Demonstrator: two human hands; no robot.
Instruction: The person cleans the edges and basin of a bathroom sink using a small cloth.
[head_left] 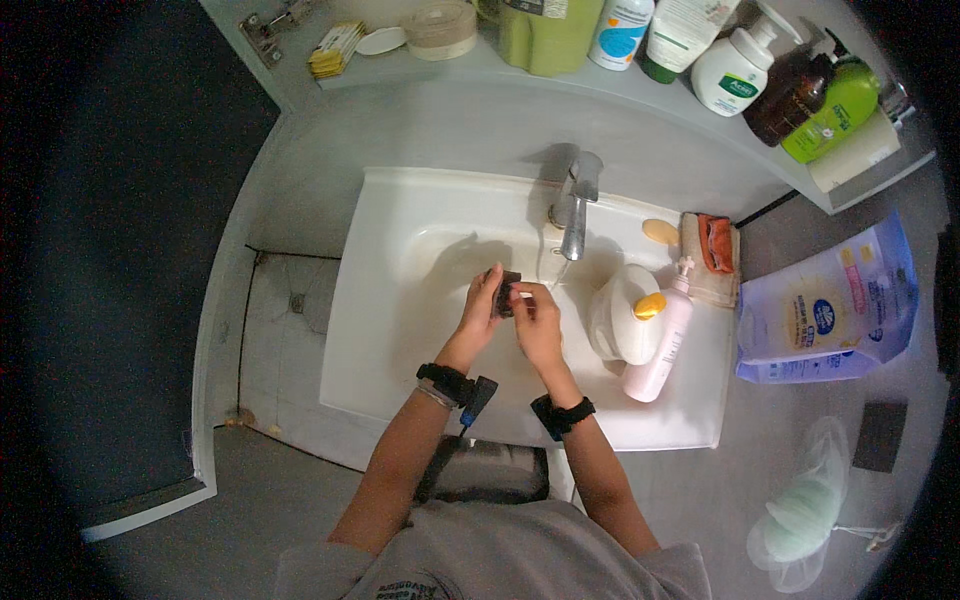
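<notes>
I see both hands, left hand [481, 303] and right hand [536, 322], grasping a small dark object [506, 293] | just below the faucet [576, 215] | over the sink [400, 300]

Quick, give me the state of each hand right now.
Left hand: closed on the small dark object over the sink.
Right hand: closed on the same object.
</notes>
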